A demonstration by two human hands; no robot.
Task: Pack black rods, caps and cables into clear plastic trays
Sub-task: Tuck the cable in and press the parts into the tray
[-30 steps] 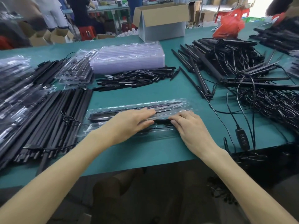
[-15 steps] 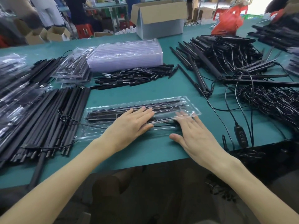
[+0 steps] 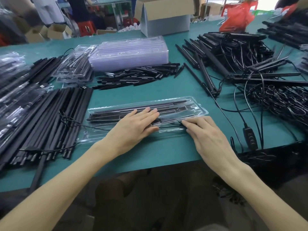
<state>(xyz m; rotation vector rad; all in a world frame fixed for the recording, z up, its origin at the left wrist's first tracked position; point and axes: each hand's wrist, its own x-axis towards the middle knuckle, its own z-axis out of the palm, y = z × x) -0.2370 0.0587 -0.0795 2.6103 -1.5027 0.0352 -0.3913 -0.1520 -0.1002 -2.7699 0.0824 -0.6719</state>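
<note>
Half a second ago my right grip (image 3: 208, 137) lay flat and spread over the tray's right end. Now it has drawn back toward me, fingers bent, fingertips (image 3: 187, 125) down on the thin cable (image 3: 170, 127) along the tray's near edge. I cannot tell whether it pinches the cable or only presses it. My left grip (image 3: 138, 126) has barely shifted: released, fingers straight, flat on the middle of the tray (image 3: 200, 108), holding it to the surface (image 3: 158, 154). The rods (image 3: 106, 116) already lie in the channels under that palm.

I read this as the tucking-in step: the cable is the last piece to seat, and this tray looks close to done. Beyond it wait loose caps (image 3: 133, 77), then the empty stack (image 3: 130, 52).
</note>
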